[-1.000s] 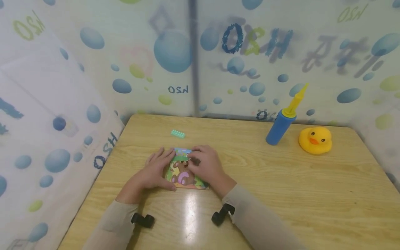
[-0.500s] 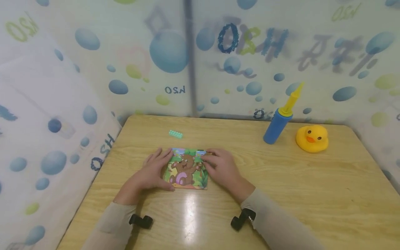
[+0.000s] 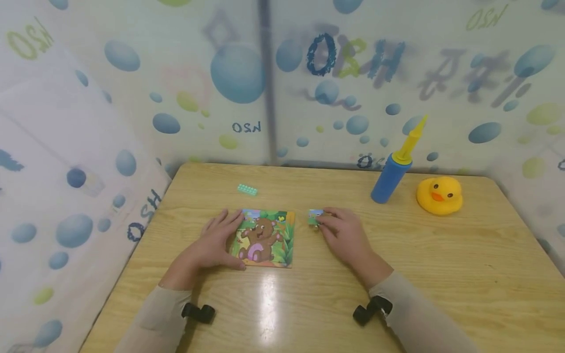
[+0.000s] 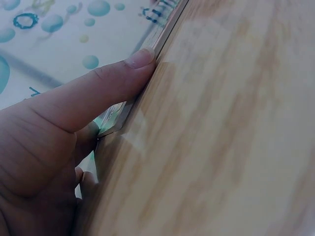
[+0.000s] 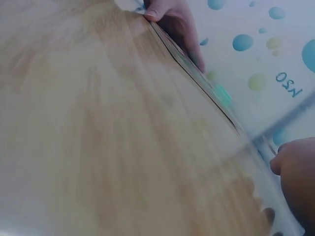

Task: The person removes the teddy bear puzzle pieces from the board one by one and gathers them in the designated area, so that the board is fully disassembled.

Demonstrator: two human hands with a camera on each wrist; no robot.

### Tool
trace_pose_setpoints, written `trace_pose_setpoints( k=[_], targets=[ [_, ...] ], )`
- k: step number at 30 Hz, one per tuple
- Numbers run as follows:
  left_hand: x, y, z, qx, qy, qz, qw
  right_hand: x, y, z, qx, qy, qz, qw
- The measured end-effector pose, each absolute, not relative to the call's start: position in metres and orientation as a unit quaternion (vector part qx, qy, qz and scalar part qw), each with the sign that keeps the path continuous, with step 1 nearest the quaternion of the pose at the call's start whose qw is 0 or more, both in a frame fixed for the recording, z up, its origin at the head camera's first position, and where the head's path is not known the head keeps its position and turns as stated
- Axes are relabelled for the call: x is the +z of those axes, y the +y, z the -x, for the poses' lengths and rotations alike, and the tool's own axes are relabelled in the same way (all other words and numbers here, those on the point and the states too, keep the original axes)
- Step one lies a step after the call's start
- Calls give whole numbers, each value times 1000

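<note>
A square bear jigsaw puzzle [image 3: 261, 240] lies flat at the left-centre of the table. My left hand [image 3: 213, 241] rests along its left side, fingertips at the top left corner and thumb by the bottom edge. In the left wrist view the thumb [image 4: 106, 86] touches the board's thin edge [image 4: 114, 118]. To the right of the puzzle, my right hand [image 3: 346, 235] pinches a small blue-and-green puzzle piece [image 3: 314, 216] between thumb and fingers. The right wrist view catches only part of the right hand [image 5: 299, 169], with the puzzle seen edge-on [image 5: 197, 81] beyond.
Behind the puzzle lies a mint-green toy brick [image 3: 247, 189]. A blue pump with a yellow nozzle [image 3: 390, 181] stands at the back right, beside a yellow rubber duck [image 3: 439, 196]. Bubble-patterned curtains [image 3: 212, 142] border the table's back and sides.
My right hand has moved right, from over the puzzle to beside it, with the piece between its fingers, uncovering the bear picture and top right corner. The left hand has stayed in place.
</note>
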State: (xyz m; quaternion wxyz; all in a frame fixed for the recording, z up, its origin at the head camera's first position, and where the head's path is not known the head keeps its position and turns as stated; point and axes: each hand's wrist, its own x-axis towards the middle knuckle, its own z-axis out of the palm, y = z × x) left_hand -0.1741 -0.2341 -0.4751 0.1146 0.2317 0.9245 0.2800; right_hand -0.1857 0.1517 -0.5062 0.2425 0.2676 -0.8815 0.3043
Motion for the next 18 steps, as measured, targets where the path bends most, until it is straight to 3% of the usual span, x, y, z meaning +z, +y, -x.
trace_pose_setpoints(
  k=[8,18],
  targets=[
    [-474,-234,173,279,925,-230,116,-503,164,185,299,-893,-247,230],
    [-475,-234,174,278,924,-235,116,-498,162,185,324,-922,-168,130]
  ],
)
